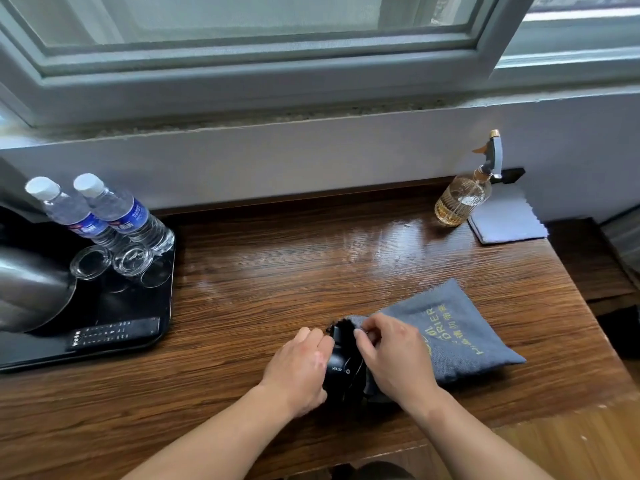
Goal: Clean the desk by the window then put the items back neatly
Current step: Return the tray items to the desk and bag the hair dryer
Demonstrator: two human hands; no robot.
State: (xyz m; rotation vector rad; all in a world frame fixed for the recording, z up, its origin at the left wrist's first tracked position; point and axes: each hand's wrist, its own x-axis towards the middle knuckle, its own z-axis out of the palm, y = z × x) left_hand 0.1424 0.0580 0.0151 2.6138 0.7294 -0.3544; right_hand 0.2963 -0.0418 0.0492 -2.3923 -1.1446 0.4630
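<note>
A black hair dryer [341, 370] lies on the wooden desk [263, 271] near its front edge, half inside the mouth of a grey cloth bag [457, 334] with yellow lettering. My left hand [299, 368] grips the dryer's body from the left. My right hand [394, 351] pinches the bag's open edge over the dryer. The bag lies flat to the right. Wet streaks shine on the desk's middle.
A black tray [152, 327] at left holds two water bottles [100, 213], two upturned glasses [114, 263], a kettle [31, 289] and a remote [114, 332]. An amber spray bottle [464, 199] and a folded grey cloth [505, 220] stand at back right under the window.
</note>
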